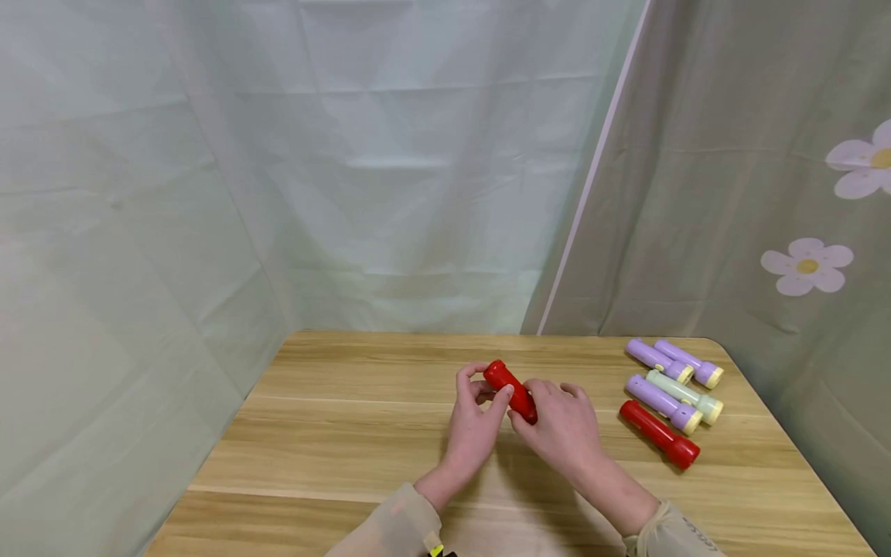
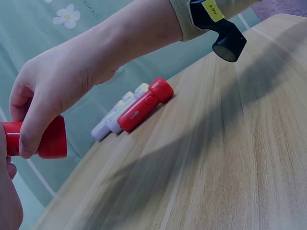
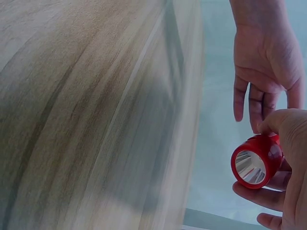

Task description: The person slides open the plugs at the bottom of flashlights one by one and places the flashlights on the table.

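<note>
A red flashlight (image 1: pixel 508 387) is held tilted above the wooden table by both hands. My left hand (image 1: pixel 473 425) has its thumb and curved fingers about the narrow tail end. The right hand (image 1: pixel 562 425) grips the wider head end, covering much of it in the head view. Seen from the right wrist, the clear lens and reflector of the flashlight (image 3: pixel 272 154) face the camera between the right thumb and fingers. In the left wrist view the right hand (image 2: pixel 60 88) pinches the red head, while only a part of the left hand (image 2: pixel 7 201) shows at the edge.
Another red flashlight (image 1: pixel 657 433) lies on the right side of the table (image 1: pixel 334 433). Beyond it lie a pale green flashlight (image 1: pixel 685 396) and several purple flashlights (image 1: pixel 661 402), close together. Curtains (image 1: pixel 418 193) hang behind the table.
</note>
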Demonstrator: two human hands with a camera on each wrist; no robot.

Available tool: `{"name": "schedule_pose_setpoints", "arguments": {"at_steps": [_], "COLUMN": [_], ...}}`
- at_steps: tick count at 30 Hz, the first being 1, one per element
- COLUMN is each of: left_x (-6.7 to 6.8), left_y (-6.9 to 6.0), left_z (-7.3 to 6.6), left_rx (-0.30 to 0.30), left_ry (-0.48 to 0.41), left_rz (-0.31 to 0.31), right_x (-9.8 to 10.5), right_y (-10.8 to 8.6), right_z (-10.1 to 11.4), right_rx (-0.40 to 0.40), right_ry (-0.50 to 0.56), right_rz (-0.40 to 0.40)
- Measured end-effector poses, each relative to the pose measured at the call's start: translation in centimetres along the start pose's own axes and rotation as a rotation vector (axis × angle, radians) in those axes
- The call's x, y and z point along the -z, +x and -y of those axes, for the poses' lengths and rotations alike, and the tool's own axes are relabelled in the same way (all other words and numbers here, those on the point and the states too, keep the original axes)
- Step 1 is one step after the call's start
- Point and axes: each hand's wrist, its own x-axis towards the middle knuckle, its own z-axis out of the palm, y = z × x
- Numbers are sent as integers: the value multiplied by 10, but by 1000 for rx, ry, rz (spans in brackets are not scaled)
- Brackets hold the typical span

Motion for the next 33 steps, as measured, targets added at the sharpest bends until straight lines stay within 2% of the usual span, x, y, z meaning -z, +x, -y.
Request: {"name": "schedule_pose_setpoints", "arguments": {"at_steps": [6,11,24,33], "left_x": [-2,-1,0,1], "left_y": [0,0,-3,-6], "left_z": [-1,1,1,1], "left_rx": [-3,-4,-13,-28], "left_ry": [-40,-31,-84,-74], "left_rz": [6,7,9,7], "right_x": [0,-1,-1,0], "right_y": [-1,-1,-4,-6], "right_z": [0,0,0,-3], "right_rx": [13,29,60,108], "right_ry": [1,3,-4,-14], "right_rz": [-30,-52,-61,-90]}}
